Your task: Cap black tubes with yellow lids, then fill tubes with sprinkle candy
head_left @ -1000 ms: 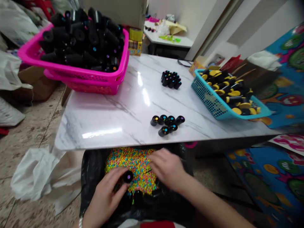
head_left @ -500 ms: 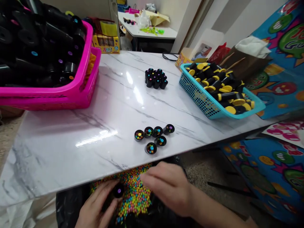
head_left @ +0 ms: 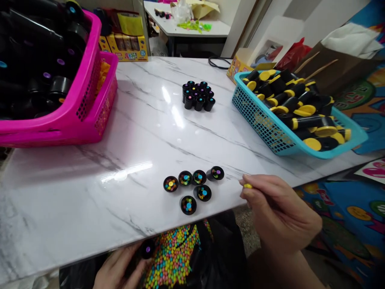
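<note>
Over the black bag (head_left: pixel 224 245) of small coloured candy balls (head_left: pixel 177 249), my left hand (head_left: pixel 120 265) is wrapped round a black tube (head_left: pixel 148 249) with a purple disc showing in its top. My right hand (head_left: pixel 279 208) is raised to the right of the table's front edge, its thumb and fingers pinching small yellow candy balls (head_left: pixel 248 186). Several open black tubes (head_left: pixel 188 205) stand near the front edge with coloured balls and a disc visible inside each. Farther back, more black tubes (head_left: pixel 198 96) stand upright in a tight cluster.
A pink basket (head_left: pixel 90 72) heaped with black tubes sits at the left. To the right, a turquoise basket (head_left: pixel 264 128) holds black tubes with yellow caps. A yellow box (head_left: pixel 129 47) and a black cable (head_left: pixel 218 63) lie along the back edge of the marble-patterned table (head_left: pixel 135 120).
My right hand has risen from above the candy bag and moved right, with yellow balls now visible in its fingertips. My left hand still holds the tube low over the bag. The view has shifted.
</note>
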### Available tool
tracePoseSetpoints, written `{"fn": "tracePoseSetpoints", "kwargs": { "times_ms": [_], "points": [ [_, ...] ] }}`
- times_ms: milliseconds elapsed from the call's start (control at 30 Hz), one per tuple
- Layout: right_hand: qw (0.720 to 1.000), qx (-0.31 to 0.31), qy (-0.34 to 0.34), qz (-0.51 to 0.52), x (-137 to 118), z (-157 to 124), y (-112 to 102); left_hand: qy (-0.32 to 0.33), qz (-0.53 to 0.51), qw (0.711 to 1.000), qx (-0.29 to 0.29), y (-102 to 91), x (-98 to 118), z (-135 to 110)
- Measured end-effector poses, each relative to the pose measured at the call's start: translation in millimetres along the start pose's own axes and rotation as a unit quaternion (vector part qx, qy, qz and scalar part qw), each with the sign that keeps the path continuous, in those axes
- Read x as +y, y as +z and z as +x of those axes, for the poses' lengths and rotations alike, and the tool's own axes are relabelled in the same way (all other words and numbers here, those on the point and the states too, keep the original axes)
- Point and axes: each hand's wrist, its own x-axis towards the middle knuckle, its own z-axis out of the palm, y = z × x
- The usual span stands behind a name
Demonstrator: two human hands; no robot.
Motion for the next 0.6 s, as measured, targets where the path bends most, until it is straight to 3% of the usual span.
{"fn": "tracePoseSetpoints", "kwargs": {
  "times_ms": [333,467,600],
  "points": [
    [0.977,-0.178,-0.115,-0.035,4,29,33,0.014,-0.014,1.0,0.016,10.1,3,11],
    [0.979,-0.161,-0.115,-0.05,5,30,33,-0.002,-0.024,1.0,0.014,10.3,2,9],
    [0.99,-0.096,-0.093,-0.038,-7,25,12,-0.004,-0.031,0.999,0.013,8.1,1,5]
  ]
}}
